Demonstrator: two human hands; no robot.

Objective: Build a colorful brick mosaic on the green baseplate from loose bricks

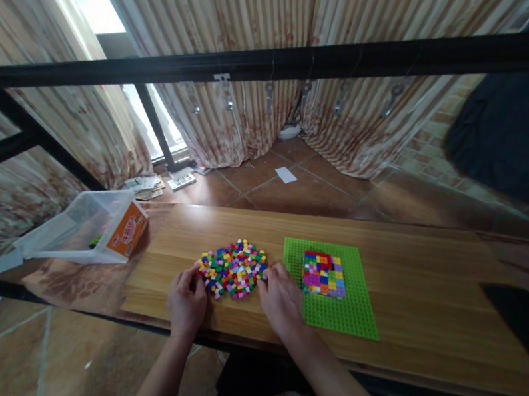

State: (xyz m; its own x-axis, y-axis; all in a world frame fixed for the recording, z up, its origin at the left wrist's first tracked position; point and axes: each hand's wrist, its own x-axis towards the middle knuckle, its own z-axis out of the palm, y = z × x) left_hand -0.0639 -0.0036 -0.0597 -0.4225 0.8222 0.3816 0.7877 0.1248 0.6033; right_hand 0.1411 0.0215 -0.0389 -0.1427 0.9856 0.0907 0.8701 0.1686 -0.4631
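A heap of small multicoloured toy bricks point(235, 271) lies on the wooden table between my hands. My left hand point(186, 303) is at the heap's left edge, fingers curled and tips together against the bricks; what they pinch is too small to make out. At the right edge, my right hand point(281, 297) is closed with its fingertips by the outer bricks, and anything in them is hidden. Just right of that hand, a green studded baseplate point(351, 314) carries a square block of built-up coloured bricks point(325, 276), with a red part at its upper left.
The wooden table point(420, 298) has a dark flat object point(522, 325) at its right end. Left of the table stands a clear plastic bin point(88, 222) with an orange label. A black metal bar point(266, 66) crosses above the far side, before striped curtains point(256, 7).
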